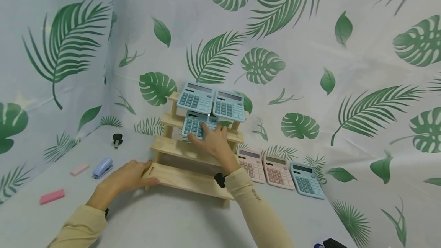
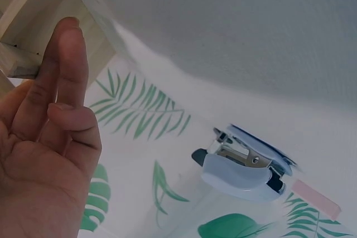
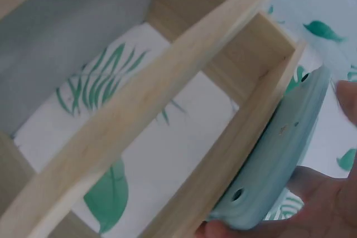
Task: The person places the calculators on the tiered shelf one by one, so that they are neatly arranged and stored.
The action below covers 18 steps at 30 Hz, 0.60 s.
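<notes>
A four-tier wooden display rack (image 1: 186, 179) stands on the table. My right hand (image 1: 215, 142) holds a blue calculator (image 1: 193, 123) at the second tier from the top, a fingertip on its keys. In the right wrist view, the lower edge of that calculator (image 3: 273, 154) lies against a shelf board, thumb and fingers about it. Two more blue calculators, a left one (image 1: 196, 97) and a right one (image 1: 229, 105), lean side by side on the top tier. My left hand (image 1: 129, 177) touches the left end of the lowest shelf, its fingers (image 2: 70, 71) mostly extended.
Right of the rack lean two pink calculators (image 1: 251, 165) (image 1: 278, 172) and a blue calculator (image 1: 306, 181). On the left lie a blue stapler (image 1: 102, 168), pink erasers (image 1: 79, 169) (image 1: 52, 196) and a black-topped object (image 1: 117, 139). Leaf-patterned sheeting (image 1: 299, 60) hangs behind.
</notes>
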Tool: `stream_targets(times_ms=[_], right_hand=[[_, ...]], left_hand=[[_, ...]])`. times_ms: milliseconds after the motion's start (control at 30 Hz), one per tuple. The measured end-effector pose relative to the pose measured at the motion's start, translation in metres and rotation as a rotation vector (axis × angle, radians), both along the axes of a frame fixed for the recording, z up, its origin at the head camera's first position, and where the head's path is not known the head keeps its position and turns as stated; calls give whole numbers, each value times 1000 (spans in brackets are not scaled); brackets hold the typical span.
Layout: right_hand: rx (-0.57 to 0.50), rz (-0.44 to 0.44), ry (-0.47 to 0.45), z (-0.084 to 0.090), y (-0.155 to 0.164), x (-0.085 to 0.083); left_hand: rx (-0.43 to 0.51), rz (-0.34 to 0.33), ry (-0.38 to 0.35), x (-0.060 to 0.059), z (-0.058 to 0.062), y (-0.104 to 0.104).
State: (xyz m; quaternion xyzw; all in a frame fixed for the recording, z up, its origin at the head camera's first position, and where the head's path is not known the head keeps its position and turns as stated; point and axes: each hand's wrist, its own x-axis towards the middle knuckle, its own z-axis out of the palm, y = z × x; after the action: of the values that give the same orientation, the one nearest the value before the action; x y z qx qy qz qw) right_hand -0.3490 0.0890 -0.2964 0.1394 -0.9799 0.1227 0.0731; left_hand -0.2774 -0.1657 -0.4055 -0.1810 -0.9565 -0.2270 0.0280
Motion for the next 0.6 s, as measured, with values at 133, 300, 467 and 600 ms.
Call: stream_targets(times_ms=[133, 300, 467, 600], right_hand=[[18, 41, 68, -6, -11, -2], [40, 80, 159, -13, -24, -7], [15, 100, 177, -17, -34, -14], [33, 103, 186, -18, -41, -19]], left_hand=[[7, 4, -7, 0, 1, 0], [5, -4, 5, 0, 1, 1], [9, -13, 4, -1, 0, 0], [6, -7, 0, -2, -1, 0]])
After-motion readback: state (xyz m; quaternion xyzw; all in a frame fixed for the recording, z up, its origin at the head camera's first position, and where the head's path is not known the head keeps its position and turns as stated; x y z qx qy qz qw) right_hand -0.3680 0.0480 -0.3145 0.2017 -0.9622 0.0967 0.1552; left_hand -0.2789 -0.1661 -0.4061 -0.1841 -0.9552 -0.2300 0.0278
